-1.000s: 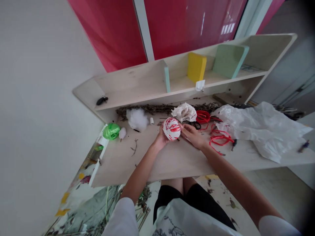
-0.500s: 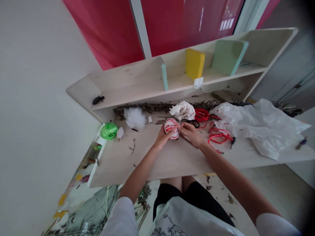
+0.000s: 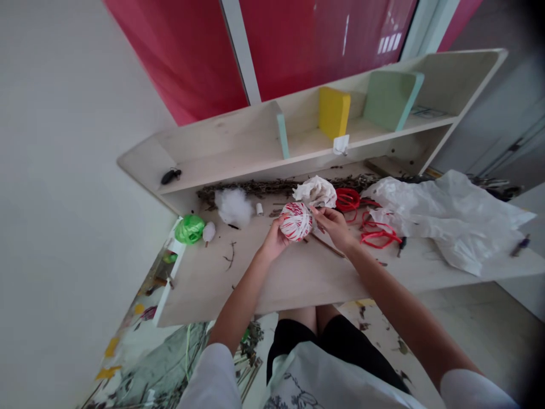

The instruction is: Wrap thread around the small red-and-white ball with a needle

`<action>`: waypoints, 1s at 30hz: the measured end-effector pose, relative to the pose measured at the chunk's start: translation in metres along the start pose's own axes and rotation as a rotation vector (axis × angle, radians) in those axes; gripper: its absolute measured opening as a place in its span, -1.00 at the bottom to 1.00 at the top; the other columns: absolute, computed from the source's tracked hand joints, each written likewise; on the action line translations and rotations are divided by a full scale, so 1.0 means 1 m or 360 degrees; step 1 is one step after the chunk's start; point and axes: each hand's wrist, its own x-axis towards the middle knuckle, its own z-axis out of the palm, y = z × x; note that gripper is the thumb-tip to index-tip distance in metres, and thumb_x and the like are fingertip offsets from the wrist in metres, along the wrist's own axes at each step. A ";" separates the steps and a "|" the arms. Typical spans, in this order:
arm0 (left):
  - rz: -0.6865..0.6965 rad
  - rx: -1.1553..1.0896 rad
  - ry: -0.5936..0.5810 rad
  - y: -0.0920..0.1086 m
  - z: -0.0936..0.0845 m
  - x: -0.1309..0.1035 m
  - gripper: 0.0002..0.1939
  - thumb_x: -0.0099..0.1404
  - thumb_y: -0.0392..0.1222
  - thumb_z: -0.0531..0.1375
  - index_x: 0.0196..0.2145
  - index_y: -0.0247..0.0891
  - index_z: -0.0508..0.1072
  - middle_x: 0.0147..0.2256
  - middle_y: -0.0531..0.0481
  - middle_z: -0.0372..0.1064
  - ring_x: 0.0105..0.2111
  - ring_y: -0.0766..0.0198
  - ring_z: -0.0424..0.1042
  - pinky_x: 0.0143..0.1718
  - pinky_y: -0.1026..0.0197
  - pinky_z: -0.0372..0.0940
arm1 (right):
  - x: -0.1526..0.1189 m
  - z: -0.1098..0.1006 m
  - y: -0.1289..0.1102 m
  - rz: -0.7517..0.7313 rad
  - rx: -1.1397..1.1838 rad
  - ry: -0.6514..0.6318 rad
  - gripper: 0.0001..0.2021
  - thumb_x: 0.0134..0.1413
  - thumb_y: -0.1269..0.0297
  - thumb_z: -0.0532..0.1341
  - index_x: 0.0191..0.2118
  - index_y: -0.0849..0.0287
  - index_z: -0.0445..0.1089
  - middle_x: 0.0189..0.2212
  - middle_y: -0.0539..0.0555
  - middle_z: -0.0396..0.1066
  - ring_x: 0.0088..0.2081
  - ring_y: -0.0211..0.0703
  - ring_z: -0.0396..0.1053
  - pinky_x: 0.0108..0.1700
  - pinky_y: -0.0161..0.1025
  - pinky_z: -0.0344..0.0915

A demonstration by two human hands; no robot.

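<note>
My left hand [image 3: 275, 241] is closed around the left and lower side of a ball wound with red and white strands [image 3: 297, 222], holding it above the desk. At the ball's right side, my right hand [image 3: 334, 227] pinches a thin white strand that seems to run from the ball; the fingertips hide part of it. Beneath the right hand a thin brown stick [image 3: 327, 245] slants across the desktop. Just behind the ball lies crumpled white paper [image 3: 315, 192].
On the desk [image 3: 204, 289] are red cord [image 3: 378, 236], a clear plastic bag [image 3: 460, 221], white fluffy stuffing [image 3: 234, 206], a green ball [image 3: 189, 229] and a small white ball on a stick [image 3: 209, 231]. Dry twigs line the back, under a shelf with dividers [image 3: 334, 112].
The ball has turned in my left hand, showing more white windings. My right fingers have drawn slightly away from its surface, and the stick beneath shows more.
</note>
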 end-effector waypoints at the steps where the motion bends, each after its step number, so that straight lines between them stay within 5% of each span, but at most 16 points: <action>1: -0.0006 -0.0010 -0.0008 0.001 0.000 0.000 -0.66 0.11 -0.06 0.21 -0.16 -0.22 0.44 -0.23 -0.04 0.50 -0.32 0.21 0.48 -0.33 0.17 0.43 | 0.000 0.000 0.001 -0.0005 -0.0033 -0.0005 -0.58 -0.14 -0.08 0.34 -0.59 0.17 0.24 -0.71 -0.12 0.09 -0.64 -0.40 -0.03 -0.60 -0.34 -0.07; 14: 0.0003 -0.0171 0.0073 0.006 0.000 0.001 -0.46 0.18 0.04 0.18 0.09 -0.15 0.30 -0.13 -0.08 0.48 -0.28 0.13 0.52 -0.30 0.09 0.45 | 0.001 -0.002 0.008 -0.0070 -0.0186 -0.0016 -0.57 -0.10 -0.10 0.30 -0.57 0.15 0.20 -0.70 -0.13 0.05 -0.62 -0.38 -0.03 -0.56 -0.32 -0.06; 23: -0.0161 -0.0420 -0.0058 0.014 -0.001 -0.001 -0.48 0.34 0.06 -0.02 0.17 -0.20 0.24 -0.19 -0.10 0.51 -0.22 0.13 0.53 -0.31 0.19 0.45 | -0.004 0.007 0.002 0.0072 -0.0325 -0.0125 -0.52 -0.10 -0.20 0.24 -0.55 0.16 0.20 -0.67 -0.11 0.09 -0.61 -0.37 -0.01 -0.54 -0.32 -0.06; 30: -0.0321 -0.0392 -0.0204 0.016 -0.004 0.000 -0.41 0.36 0.17 -0.10 0.23 -0.16 0.17 -0.04 -0.14 0.46 -0.10 0.12 0.48 -0.12 0.11 0.39 | -0.008 0.010 -0.002 0.0072 -0.0136 -0.0216 -0.53 -0.08 -0.19 0.24 -0.53 0.15 0.20 -0.67 -0.12 0.08 -0.61 -0.38 -0.04 -0.56 -0.33 -0.08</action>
